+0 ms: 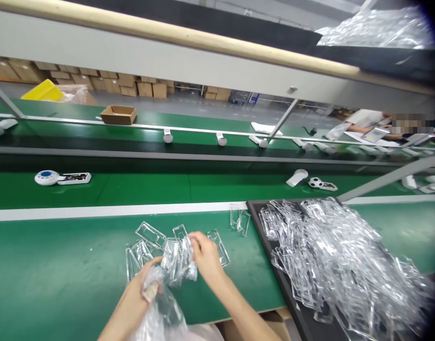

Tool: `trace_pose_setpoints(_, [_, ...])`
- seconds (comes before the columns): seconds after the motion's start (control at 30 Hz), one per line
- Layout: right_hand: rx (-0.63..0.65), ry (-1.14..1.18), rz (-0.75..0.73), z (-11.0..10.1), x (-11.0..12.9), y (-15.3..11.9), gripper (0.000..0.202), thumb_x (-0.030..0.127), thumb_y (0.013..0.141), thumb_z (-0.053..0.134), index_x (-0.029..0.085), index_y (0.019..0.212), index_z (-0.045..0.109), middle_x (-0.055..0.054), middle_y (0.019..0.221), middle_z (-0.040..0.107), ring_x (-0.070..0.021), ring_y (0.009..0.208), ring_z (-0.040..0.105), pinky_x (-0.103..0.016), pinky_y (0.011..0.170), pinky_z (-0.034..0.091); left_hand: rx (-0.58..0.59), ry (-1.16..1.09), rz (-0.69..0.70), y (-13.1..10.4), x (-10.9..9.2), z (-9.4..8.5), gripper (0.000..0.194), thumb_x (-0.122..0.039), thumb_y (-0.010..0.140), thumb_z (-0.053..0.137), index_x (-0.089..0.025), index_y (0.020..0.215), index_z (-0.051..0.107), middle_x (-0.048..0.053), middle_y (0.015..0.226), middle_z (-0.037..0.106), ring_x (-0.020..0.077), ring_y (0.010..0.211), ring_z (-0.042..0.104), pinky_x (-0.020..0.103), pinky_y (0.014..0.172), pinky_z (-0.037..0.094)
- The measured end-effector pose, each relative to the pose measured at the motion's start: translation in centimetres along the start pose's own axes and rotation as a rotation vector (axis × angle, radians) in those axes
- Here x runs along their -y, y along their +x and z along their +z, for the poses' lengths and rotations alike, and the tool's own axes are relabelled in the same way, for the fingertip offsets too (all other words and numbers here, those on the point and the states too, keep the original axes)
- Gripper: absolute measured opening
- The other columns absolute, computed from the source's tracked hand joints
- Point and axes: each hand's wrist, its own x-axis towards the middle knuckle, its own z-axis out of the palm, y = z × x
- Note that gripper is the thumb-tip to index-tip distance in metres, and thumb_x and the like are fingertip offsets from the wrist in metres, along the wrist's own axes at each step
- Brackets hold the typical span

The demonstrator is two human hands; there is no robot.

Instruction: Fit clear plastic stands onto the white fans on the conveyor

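My left hand is closed round a crumpled clear plastic bag, with a small pale patch like a label by the thumb. Just beyond it, a bunch of clear plastic frames is held above the green worktop. The fingers of my right hand are pinched at the right side of this bunch. Whether the bunch is partly inside the bag, I cannot tell. Several loose clear frames lie around the two hands, and another pair of clear frames rests farther right, near the tray.
A black tray heaped with clear frames stands at right. Beyond the white strip, a green conveyor belt carries white device parts. An overhead shelf crosses above. A co-worker's arm shows at far right.
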Motion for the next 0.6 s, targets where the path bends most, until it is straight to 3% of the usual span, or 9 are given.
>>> trace_pose_setpoints(0.1, [-0.040,-0.336,0.106,-0.3,-2.9,2.9,0.033,0.010,0.082,0.051,0.016,0.115,0.056,-0.014,0.115,0.057,-0.0241,0.090,0.063,-0.032,0.075,0.043,0.078,0.460,-0.049,3.3,-0.8,0.2,0.050,-0.027,0.084,0.038,-0.025,0.135,0.042,0.005,0.083,0.071,0.0240,0.080,0.066,0.033,0.071,0.048])
trace_pose_setpoints(0.17, [-0.021,-0.351,0.124,0.1,-3.8,4.2,0.028,0.008,0.078,0.055,0.014,0.105,0.059,-0.015,0.112,0.058,-0.0256,0.088,0.064,-0.032,0.072,0.042,0.131,0.710,-0.083,5.9,-1.9,0.6,0.053,-0.022,0.084,0.036,-0.022,0.136,0.041,0.010,0.092,0.071,0.0266,0.088,0.066,0.035,0.074,0.047])
trace_pose_setpoints(0.27, [-0.027,-0.338,0.095,-0.1,-4.2,4.4,0.015,0.008,0.081,0.051,0.017,0.086,0.061,-0.009,0.096,0.064,-0.0211,0.085,0.064,-0.027,0.070,0.040,0.139,0.861,-0.084,8.9,-3.1,1.4,0.055,-0.014,0.080,0.039,-0.016,0.135,0.042,0.016,0.098,0.070,0.0302,0.093,0.066,0.038,0.076,0.046])
trace_pose_setpoints(0.4, [-0.070,-0.281,0.010,-2.9,-3.9,2.0,0.015,0.012,0.085,0.046,0.021,0.078,0.056,0.000,0.078,0.064,-0.0142,0.075,0.061,-0.022,0.067,0.038,0.147,0.934,-0.040,10.8,-3.4,2.0,0.041,-0.007,0.073,0.043,-0.020,0.108,0.060,0.014,0.090,0.071,0.0296,0.090,0.066,0.036,0.072,0.046])
trace_pose_setpoints(0.6, [-0.125,-0.136,-0.203,-6.9,-2.9,-2.9,0.013,0.015,0.086,0.043,0.022,0.077,0.049,0.002,0.075,0.057,-0.0118,0.059,0.050,-0.023,0.059,0.034,0.147,0.975,0.016,11.2,-3.7,1.1,0.021,-0.018,0.080,0.043,-0.023,0.089,0.061,0.009,0.087,0.071,0.0271,0.089,0.066,0.031,0.068,0.043])
